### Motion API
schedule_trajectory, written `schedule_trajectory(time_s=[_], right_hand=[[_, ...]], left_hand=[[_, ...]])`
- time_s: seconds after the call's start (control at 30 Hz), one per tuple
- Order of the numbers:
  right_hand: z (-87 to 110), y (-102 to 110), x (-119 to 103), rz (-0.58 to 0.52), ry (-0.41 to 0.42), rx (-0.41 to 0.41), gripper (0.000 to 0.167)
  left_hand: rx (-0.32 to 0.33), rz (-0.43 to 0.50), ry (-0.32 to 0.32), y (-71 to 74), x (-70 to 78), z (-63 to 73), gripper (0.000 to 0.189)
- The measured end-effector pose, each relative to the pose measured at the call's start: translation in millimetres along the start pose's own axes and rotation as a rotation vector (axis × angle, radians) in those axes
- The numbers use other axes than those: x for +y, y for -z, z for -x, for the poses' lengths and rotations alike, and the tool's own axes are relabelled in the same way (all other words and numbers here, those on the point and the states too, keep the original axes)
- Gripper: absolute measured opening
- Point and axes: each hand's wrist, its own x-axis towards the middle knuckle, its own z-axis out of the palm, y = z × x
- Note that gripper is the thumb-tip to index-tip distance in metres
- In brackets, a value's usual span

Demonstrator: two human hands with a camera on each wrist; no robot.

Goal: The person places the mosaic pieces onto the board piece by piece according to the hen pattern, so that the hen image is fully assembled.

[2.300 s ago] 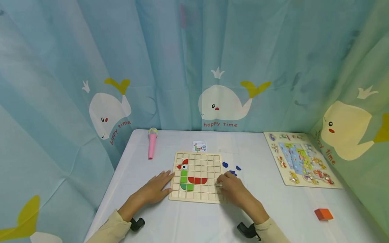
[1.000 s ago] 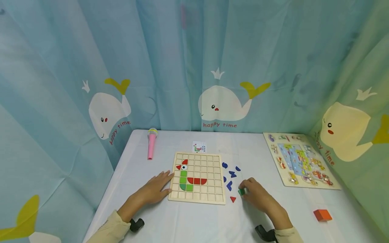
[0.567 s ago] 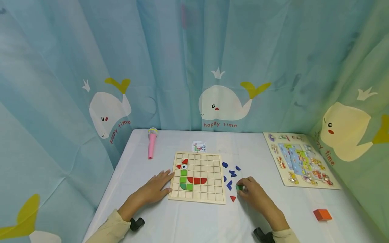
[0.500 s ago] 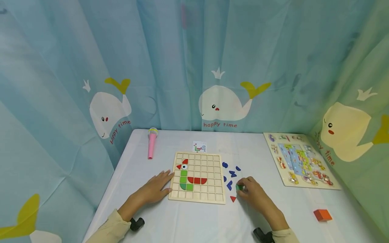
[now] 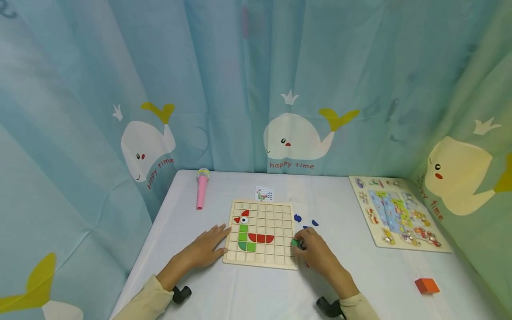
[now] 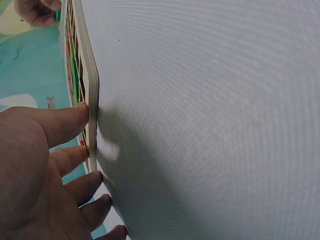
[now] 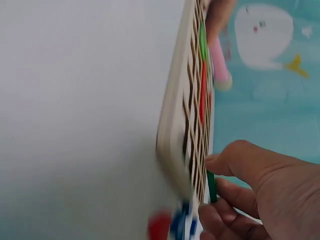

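Note:
A wooden grid board (image 5: pixel 276 258) lies on the white table with red, green and eye pieces set in a bird shape. My right hand (image 5: pixel 316 253) pinches a small green piece (image 7: pixel 212 186) between thumb and fingers, over the board's right edge. My left hand (image 5: pixel 206 246) lies with fingers extended, fingertips touching the board's left edge. Several blue pieces (image 5: pixel 298 218) lie right of the board, some hidden behind the right hand. Only a bit of the red triangle (image 5: pixel 307 265) shows below that hand. A picture card (image 5: pixel 264 194) with a bird pattern lies behind the board.
A pink toy microphone (image 5: pixel 202 191) lies at the back left. At the right stands a picture puzzle board (image 5: pixel 380 231) with knobbed pieces, and an orange block (image 5: pixel 427 286) sits nearer. A whale-print curtain (image 5: pixel 224 89) hangs around the table.
My right hand moved from the board's right side out to the right, took the green piece there, and came back left to the edge with it. My left hand stayed put.

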Motion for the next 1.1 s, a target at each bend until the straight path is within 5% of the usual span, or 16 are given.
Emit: schedule_trajectory(time_s=[0.4,0.8,1.1], right_hand=[[-15.6,-45,-55,0.125,0.237,0.013,0.024],[-20.9,-51,-70,0.132,0.266,-0.091,0.017],[-18.7,-51,-67,0.138,0.302,-0.069,0.017]], left_hand=[[0.01,0.007,-0.004,-1.0,-0.7,-0.3,0.063],[0.003,0.01,-0.007,-0.1,-0.1,-0.4,0.064],[0.002,0.007,0.002,-0.4,0.4,-0.6,0.063]])
